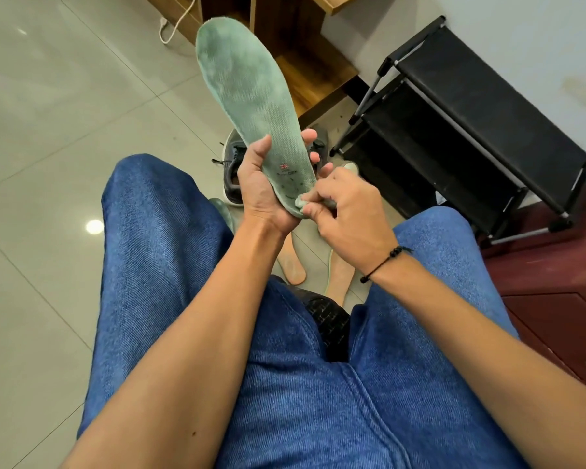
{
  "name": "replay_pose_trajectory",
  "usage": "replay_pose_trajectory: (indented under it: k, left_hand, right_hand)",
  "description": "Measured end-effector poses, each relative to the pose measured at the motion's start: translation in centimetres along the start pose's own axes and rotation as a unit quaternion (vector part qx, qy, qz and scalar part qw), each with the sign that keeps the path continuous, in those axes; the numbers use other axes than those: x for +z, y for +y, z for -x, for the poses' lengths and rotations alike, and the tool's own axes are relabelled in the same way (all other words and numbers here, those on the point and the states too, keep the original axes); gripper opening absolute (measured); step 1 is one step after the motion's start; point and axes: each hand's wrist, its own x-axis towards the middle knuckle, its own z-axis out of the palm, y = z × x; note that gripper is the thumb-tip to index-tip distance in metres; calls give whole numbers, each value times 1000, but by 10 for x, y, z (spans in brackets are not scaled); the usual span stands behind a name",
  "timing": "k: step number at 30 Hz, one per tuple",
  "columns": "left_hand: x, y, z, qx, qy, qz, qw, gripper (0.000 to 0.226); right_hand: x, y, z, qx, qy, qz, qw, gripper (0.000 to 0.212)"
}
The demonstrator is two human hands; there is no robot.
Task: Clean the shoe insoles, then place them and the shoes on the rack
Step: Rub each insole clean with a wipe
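While the green insole is held up over the knees, with its heel cupped in the left hand and its toe end pointing away toward the far wall, the wiping is being done at the heel by the right hand. The left grip is closed round the heel: the thumb lies across the near face and the fingertips show past the right edge. The right grip is pinched on a small pale cloth, which is pressed against the lowest part of the heel, just beside the left palm.

To do this step well, the insole should be kept steady by the left hand while the cloth is drawn along the fabric face in long strokes from heel to toe, so that dirt is carried off the far end rather than rubbed in. The broad forefoot, which looks dull and worn, would probably need the most passes. A shift of the left grip toward the edges may be needed, since the patch under the thumb cannot be reached otherwise.

On the floor beyond the knees a dark shoe lies behind the hands, and two orange insoles rest between the legs. The black rack stands to the right, near the wall, and its shelves appear unoccupied.
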Motion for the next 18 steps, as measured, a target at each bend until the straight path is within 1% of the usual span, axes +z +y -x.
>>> replay_pose_trajectory:
  k: [5,7,9,10,13,14,15,16,18]
  left_hand:
    - [4,-4,-1,7,-5,-3,1000,39]
    - [4,-4,-1,11,-8,3,1000,41]
    - [2,-4,-1,21,20,2,1000,41]
    - [2,-4,-2,26,35,-4,999,41]
    - [3,-3,-3,36,67,-38,996,37]
    - [3,-2,-3,42,72,-49,995,38]
    - [3,-2,-3,46,75,-56,995,44]
    - [3,-2,-2,44,72,-56,995,52]
    - [5,-1,0,28,54,-38,997,55]
  right_hand:
    - [3,5,-24,-5,36,75,996,10]
    - [4,4,-22,4,30,102,994,11]
    - [4,0,-17,19,9,104,994,13]
    - [3,-3,-14,35,-6,86,996,13]
    - [0,-11,-14,80,-40,-22,996,9]
    - [-1,-14,-15,79,-39,-54,995,8]
    - [0,-15,-16,71,-32,-78,994,7]
    - [1,-16,-16,58,-20,-92,994,6]
    - [4,-15,-15,23,-5,-96,995,7]
